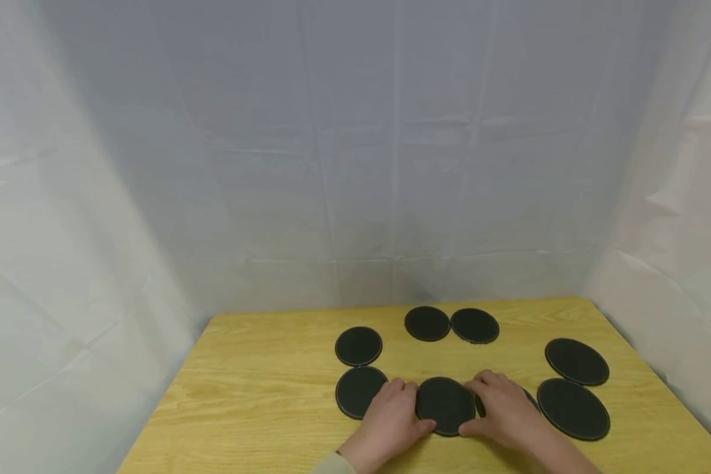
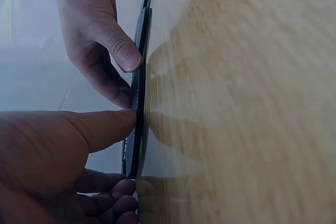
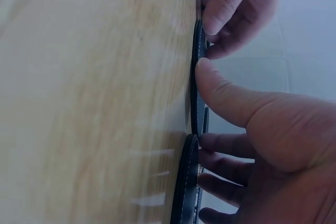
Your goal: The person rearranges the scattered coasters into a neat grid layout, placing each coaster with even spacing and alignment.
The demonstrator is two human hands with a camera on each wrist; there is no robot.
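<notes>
Both hands bear on one round black coaster that lies near the front edge of the wooden table, directly ahead of the person. The left hand meets the disc from its left side, the right hand from its right, so the coaster sits between the two thumbs. Neither hand is nearer; both are in contact.

Finger state: in the left wrist view the left thumb presses straight against the rim of the coaster, with the remaining fingers loosely curled below it. In the right wrist view the right thumb touches the rim of the same coaster. The thumbs squeeze the disc edge-on from opposite sides. Whether the rim is raised off the wood cannot be told.

The disc is round and has no long axis; it is thin, and access to it is by the rim only.

Adjacent items: a second coaster lies just left of the left hand. Another disc is mostly hidden under the right hand, and its edge appears beside the right fingers. A large coaster lies further right, another behind it. Three more lie toward the back: one at left and a touching pair.

Open room: bare wood lies behind the held disc, between it and the rear pair. The sides are crowded.
</notes>
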